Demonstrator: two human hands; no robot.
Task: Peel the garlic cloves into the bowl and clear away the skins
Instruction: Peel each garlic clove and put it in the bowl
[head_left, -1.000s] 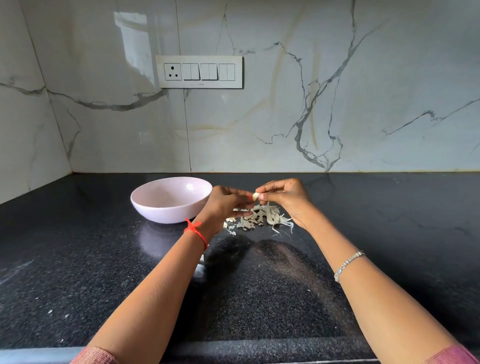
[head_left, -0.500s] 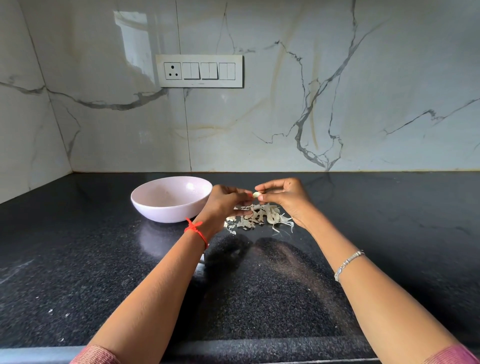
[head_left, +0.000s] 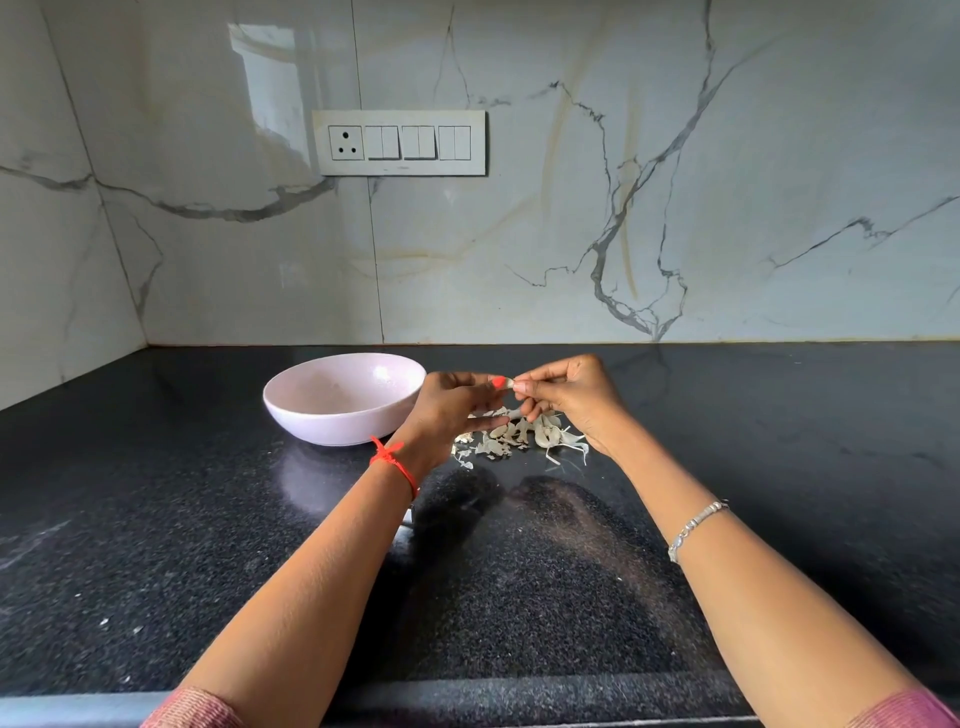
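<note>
Pale pink bowl (head_left: 332, 423) on the black granite countertop (head_left: 156, 519), left of the hands. Its near wall hides the bottom, so I cannot tell how many cloves are inside.

Left hand (head_left: 452, 405), just right of the bowl: fingers curled, thumb and forefinger tips nipping the near end of the garlic clove (head_left: 511, 384).

The clove is held in the air between both hands, above the skins and level with the bowl rim. It is very small and mostly covered by fingertips, so I cannot tell how much skin is left on it.

Right hand (head_left: 571, 395): thumb and forefinger pinch the clove's other end, the remaining fingers tucked under.

Garlic skins (head_left: 519, 439) lie in a loose heap on the counter directly below the hands, close beside the bowl.

Handling, as a judgement:
- The clove is light, firm and likely slick once bare. It is best held by the ends, with a nail working the skin at the tip.
- The skins are papery and near weightless. They would scatter if swept, so cupping them together should work better than pinching pieces.
</note>
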